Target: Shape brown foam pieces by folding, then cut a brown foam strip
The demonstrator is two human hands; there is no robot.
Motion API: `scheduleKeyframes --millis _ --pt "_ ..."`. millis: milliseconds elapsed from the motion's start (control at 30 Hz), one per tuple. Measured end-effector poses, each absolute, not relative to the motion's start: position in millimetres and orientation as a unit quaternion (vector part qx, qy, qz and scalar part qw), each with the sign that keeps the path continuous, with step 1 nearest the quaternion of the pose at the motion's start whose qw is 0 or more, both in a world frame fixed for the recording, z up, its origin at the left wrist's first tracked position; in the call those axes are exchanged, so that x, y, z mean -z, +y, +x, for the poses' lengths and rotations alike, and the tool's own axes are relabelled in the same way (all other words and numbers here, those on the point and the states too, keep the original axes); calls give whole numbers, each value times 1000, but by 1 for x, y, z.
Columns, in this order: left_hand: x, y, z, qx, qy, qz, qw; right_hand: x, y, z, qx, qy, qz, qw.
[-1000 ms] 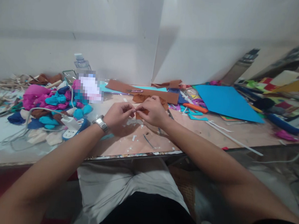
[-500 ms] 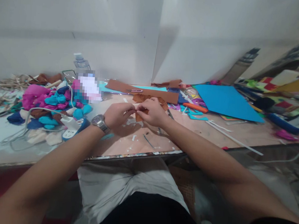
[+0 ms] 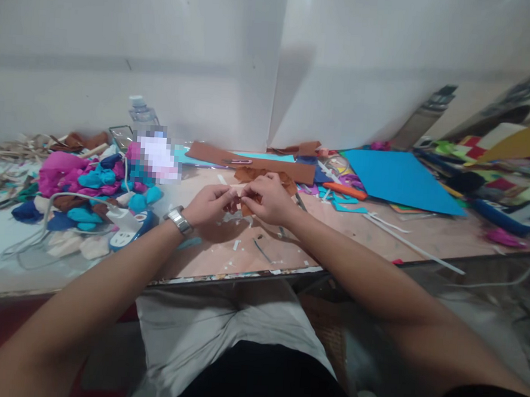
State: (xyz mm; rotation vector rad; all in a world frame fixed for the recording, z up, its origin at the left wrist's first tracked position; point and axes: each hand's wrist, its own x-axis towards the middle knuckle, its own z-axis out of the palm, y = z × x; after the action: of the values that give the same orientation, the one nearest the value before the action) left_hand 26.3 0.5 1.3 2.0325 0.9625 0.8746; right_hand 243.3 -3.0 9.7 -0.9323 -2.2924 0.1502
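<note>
A: How far along is the work looking?

B: Somewhere in the middle, I'm judging. The crumpled brown piece [image 3: 245, 174] is showing gathered folds, so some shaping seems done, but it is remaining in the fingers' reach rather than lying aside. How much is left, the view isn't telling me.

A: Where is it sitting?

B: Just on the near side of the long brown strip [image 3: 284, 171], above the tabletop [image 3: 216, 256], and partly hiding under the right hand [image 3: 269, 200].

A: And what are the hands doing?

B: The right one is pinching the brown piece between thumb and forefinger. The left hand [image 3: 208, 205] is bringing its fingertips together right beside the right one's; whether they are gripping an edge too, I can't tell.

A: How is the piece looking?

B: Orange-brown, soft and wrinkled, like crepe paper. It is spreading out beyond the knuckles and showing a small flap below the right thumb. The strip is lying flatter and smoother, with pink-handled snips [image 3: 241, 161] resting on it.

A: Anything else around the strip?

B: Scrunched bundles [image 3: 60, 174] in magenta, blue, brown and cream are heaping up to its left; whether they belong to this work, I can't say. An orange-handled cutter [image 3: 347, 192] and a blue sheet [image 3: 401, 180] are lying to its right.
</note>
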Motion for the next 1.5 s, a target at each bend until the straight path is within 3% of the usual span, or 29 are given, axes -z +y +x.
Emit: scheduleKeyframes --millis 200,467,633,833,933,1067,1500 --pt "3 3 30 -319 387 701 506 -6 0 243 -29 -884 -338 323" --pt "-1 1 30 -307 442 639 550 -3 3 244 -21 -887 -331 320" --pt "-4 -1 29 -326 396 724 461 -6 0 242 -50 -879 -351 317" --pt "-2 -2 27 -315 371 859 160 -6 1 240 -71 -875 -391 277" --pt "-3 -2 27 -311 361 875 84 -5 2 239 -81 -872 -400 270" --pt "-5 -4 27 -325 376 864 77 -4 3 239 -93 -864 -398 294" --pt "-3 -6 28 -377 357 831 198 -2 3 241 -94 -857 -390 324"
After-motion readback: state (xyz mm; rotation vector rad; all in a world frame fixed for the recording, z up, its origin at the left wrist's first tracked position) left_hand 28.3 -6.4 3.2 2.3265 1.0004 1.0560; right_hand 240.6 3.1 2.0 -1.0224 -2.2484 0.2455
